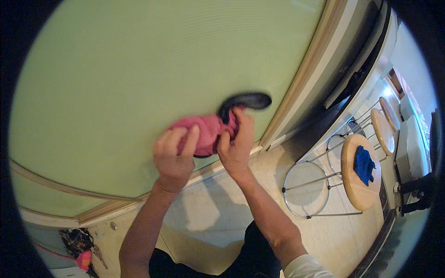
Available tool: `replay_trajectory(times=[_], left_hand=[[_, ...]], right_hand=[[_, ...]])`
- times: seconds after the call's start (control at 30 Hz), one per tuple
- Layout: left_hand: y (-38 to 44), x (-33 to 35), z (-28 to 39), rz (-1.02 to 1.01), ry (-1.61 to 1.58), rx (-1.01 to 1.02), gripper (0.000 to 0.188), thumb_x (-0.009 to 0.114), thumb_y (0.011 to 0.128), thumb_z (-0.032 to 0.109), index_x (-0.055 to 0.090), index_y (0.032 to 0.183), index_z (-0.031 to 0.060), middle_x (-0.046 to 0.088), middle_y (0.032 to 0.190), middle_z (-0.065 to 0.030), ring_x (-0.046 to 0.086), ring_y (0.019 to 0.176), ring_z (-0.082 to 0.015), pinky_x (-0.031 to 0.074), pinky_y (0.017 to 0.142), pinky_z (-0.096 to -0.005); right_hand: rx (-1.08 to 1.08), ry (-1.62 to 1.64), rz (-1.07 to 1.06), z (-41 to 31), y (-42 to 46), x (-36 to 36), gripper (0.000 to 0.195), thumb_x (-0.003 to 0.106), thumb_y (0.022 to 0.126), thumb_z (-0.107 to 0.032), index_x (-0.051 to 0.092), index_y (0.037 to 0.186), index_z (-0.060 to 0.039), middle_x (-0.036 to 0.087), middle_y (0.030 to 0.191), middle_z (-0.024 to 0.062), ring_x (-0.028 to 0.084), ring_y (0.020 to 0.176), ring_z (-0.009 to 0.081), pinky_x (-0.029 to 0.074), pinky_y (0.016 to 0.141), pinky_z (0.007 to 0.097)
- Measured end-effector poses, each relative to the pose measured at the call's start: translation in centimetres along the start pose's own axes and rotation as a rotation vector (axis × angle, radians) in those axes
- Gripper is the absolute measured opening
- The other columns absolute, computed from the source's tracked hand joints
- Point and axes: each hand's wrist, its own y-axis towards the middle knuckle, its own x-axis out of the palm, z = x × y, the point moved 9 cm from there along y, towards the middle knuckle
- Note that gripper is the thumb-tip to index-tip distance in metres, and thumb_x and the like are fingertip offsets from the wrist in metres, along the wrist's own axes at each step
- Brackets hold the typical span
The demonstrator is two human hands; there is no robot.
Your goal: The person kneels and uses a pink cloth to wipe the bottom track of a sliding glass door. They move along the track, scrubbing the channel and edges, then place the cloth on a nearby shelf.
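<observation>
Both hands hold a pink cloth item (205,133) in front of a pale green panel (156,69). My left hand (175,153) grips its rounded left end, fingers spread across the fabric. On the other side my right hand (238,142) pinches a bunched part of the cloth. From between the thumb and fingers of that hand a blurred black curved piece (248,100) sticks out up and to the right. Whether it is part of the pink item cannot be told. A dark edge shows under the cloth.
Round wooden stools (351,194) with metal legs stand at the right, the nearest bearing a blue cloth (364,166). A long dark-fronted counter (377,62) runs behind them. At the lower left lie a pink broom head (83,260) and a debris pile (77,239).
</observation>
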Motion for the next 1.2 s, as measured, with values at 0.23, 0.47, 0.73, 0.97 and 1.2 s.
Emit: replay_trajectory(times=[0.23, 0.47, 0.73, 0.97, 1.2], left_hand=[[-9.2, 3.7, 0.5, -0.293, -0.113, -0.045, 0.04, 0.065, 0.073, 0.004, 0.067, 0.112, 0.0115, 0.057, 0.106, -0.007, 0.056, 0.097, -0.0261, 0.048, 0.081, -0.0386], [-1.8, -3.4, -3.8, -0.01, -0.012, -0.12, 0.048, 0.064, 0.068, -0.007, 0.067, 0.113, 0.0083, 0.057, 0.106, -0.01, 0.057, 0.093, -0.0286, 0.05, 0.077, -0.0394], [-6.6, -3.0, -3.8, -0.069, 0.01, -0.163, 0.038, 0.066, 0.071, -0.006, 0.071, 0.107, 0.0052, 0.06, 0.099, -0.012, 0.059, 0.087, -0.0292, 0.05, 0.073, -0.0379], [-13.6, 4.0, 0.4, -0.278, -0.044, -0.155, 0.03, 0.068, 0.07, 0.0, 0.072, 0.099, 0.0066, 0.06, 0.097, -0.0101, 0.06, 0.082, -0.028, 0.052, 0.067, -0.0378], [-10.9, 9.3, 4.7, -0.233, -0.165, -0.184, 0.031, 0.068, 0.071, 0.001, 0.068, 0.101, 0.0079, 0.06, 0.096, -0.0065, 0.061, 0.083, -0.0256, 0.053, 0.067, -0.0354]], right_hand=[[0.41, 0.017, -0.189, 5.6, -9.3, 2.8, 0.045, 0.053, 0.074, -0.002, 0.05, 0.119, 0.0026, 0.059, 0.104, 0.0244, 0.059, 0.097, 0.0411, 0.048, 0.089, 0.0429], [-0.044, 0.149, -0.1, -5.9, 0.0, 2.8, 0.046, 0.057, 0.072, 0.004, 0.053, 0.118, 0.0019, 0.06, 0.103, 0.0216, 0.06, 0.094, 0.0385, 0.049, 0.086, 0.0394], [0.061, 0.078, -0.258, -1.4, -5.7, 4.6, 0.041, 0.059, 0.072, 0.002, 0.055, 0.112, -0.0012, 0.058, 0.098, 0.0218, 0.057, 0.09, 0.0429, 0.049, 0.079, 0.0435], [0.384, 0.052, -0.223, 10.4, -12.1, 3.0, 0.031, 0.055, 0.075, 0.0, 0.053, 0.106, -0.0024, 0.057, 0.094, 0.0211, 0.057, 0.089, 0.0415, 0.048, 0.079, 0.0447], [0.425, -0.052, -0.041, 15.4, -9.4, -1.1, 0.03, 0.052, 0.077, 0.003, 0.053, 0.107, -0.0008, 0.062, 0.094, 0.0189, 0.061, 0.089, 0.0345, 0.049, 0.082, 0.039]])
